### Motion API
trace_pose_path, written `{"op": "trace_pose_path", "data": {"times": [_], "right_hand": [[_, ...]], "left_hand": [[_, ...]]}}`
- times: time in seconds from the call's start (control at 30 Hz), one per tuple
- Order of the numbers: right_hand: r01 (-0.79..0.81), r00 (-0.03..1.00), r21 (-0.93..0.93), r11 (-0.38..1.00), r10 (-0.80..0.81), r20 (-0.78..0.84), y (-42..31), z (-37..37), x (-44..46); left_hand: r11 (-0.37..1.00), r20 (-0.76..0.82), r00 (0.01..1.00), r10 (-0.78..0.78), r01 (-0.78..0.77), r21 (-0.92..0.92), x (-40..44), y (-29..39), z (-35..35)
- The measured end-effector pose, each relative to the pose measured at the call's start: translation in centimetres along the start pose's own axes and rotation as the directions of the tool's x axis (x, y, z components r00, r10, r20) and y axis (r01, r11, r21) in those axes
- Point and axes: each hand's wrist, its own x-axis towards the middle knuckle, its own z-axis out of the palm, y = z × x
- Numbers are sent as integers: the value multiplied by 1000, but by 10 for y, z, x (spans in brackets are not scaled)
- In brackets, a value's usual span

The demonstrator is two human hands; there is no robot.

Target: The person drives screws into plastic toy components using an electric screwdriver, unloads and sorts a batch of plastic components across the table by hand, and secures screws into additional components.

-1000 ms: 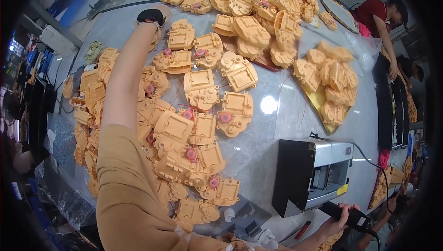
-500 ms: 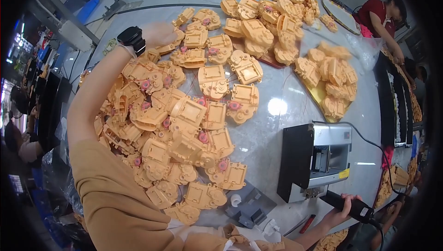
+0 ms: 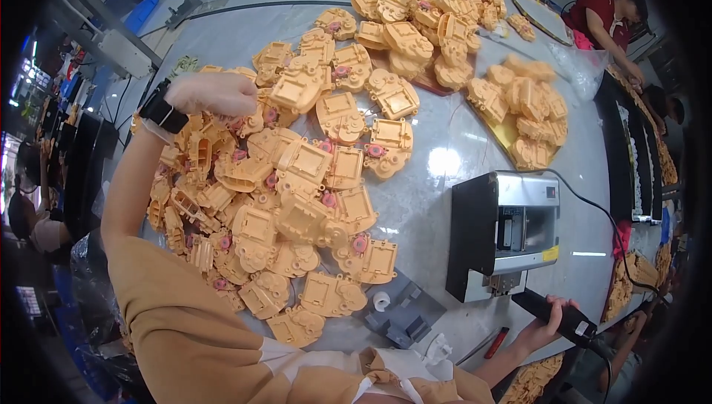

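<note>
My left hand (image 3: 211, 94), with a black watch at the wrist, is over the upper left of a big heap of yellow-orange plastic housings (image 3: 304, 163). Its fingers are curled down and slightly blurred; anything in them is hidden. Just right of its knuckles lies one housing (image 3: 300, 85), face up. Several housings carry small pink round parts (image 3: 360, 244). My right hand (image 3: 552, 321) is closed around the black handle of an electric screwdriver (image 3: 575, 324), its cord trailing down. The screwdriver's front end points at the base of a black and silver screw feeder (image 3: 504, 233).
A grey fixture (image 3: 404, 311) sits at the table's near edge, beside a red-handled tool (image 3: 497, 342). More housings lie on a yellow tray (image 3: 508, 140) and a dark red tray (image 3: 437, 83). A co-worker in red (image 3: 597, 18) is at the upper right.
My left hand has drawn back left and down from the far part of the heap, its fingers now curled. A housing near it lies differently. My right hand still grips the screwdriver.
</note>
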Motion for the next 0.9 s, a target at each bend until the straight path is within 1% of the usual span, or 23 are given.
{"op": "trace_pose_path", "data": {"times": [0.03,0.07,0.1,0.13,0.17,0.23,0.27,0.3,0.33,0.4,0.43,0.5,0.53,0.6,0.63,0.67,0.73,0.77,0.8,0.87,0.9], "right_hand": [[15,1000,-16,1000,-15,1,-1,0,-1],[19,1000,-16,1000,-19,-2,-1,0,-2],[27,1000,-23,999,-27,1,0,-1,-3],[38,999,-31,999,-38,5,1,-1,-2],[48,999,-31,998,-48,4,1,-1,-2],[29,1000,-27,999,-29,-4,-1,0,-3],[40,999,-28,999,-41,-6,-1,1,-4],[41,999,-36,999,-41,-19,-2,1,-6],[47,998,-39,998,-48,-37,-2,2,-6],[51,996,-62,997,-55,-70,-2,2,-5],[41,996,-42,998,-44,-78,-3,2,-6],[39,997,-5,999,-40,-66,0,-2,-5],[23,997,29,999,-21,-77,-2,1,-6],[18,998,48,999,-16,-59,-3,-1,-7],[24,998,59,998,-20,-64,-3,-1,-8],[29,998,71,997,-24,-58,-3,-2,-9],[42,998,89,995,-37,-59,-4,-5,-13],[44,997,83,996,-39,-67,-5,-6,-14],[45,997,74,996,-40,-72,-4,-6,-13],[54,996,100,993,-46,-81,0,-10,-12],[40,994,106,994,-29,-107,2,-11,-11]], "left_hand": [[999,-13,999,-31,31,-13,-1,4,-10],[999,-179,983,32,-28,24,4,10,-18],[994,-336,937,99,-81,68,12,15,-27],[959,-534,797,282,-249,136,35,14,-34],[890,-687,580,437,-387,240,70,10,-42],[815,-727,371,578,-312,489,150,5,-59],[904,-652,648,394,-147,401,183,2,-66],[937,-518,842,149,48,347,218,-2,-68],[957,-557,830,25,142,254,265,-17,-60],[946,-612,766,194,20,324,236,1,-57],[942,-599,774,205,10,334,223,9,-58],[904,-676,700,232,102,416,198,14,-61],[900,-671,705,230,109,423,193,12,-59],[859,-648,716,258,137,493,185,11,-60],[909,-677,703,219,106,404,186,8,-57],[907,-682,695,226,105,408,188,5,-53],[976,-724,665,185,-41,213,184,7,-46],[975,-694,693,197,-65,212,178,11,-45],[974,-699,685,204,-70,216,180,13,-40],[975,-896,400,191,26,220,198,15,-30],[958,-907,342,247,53,281,203,14,-27]]}}
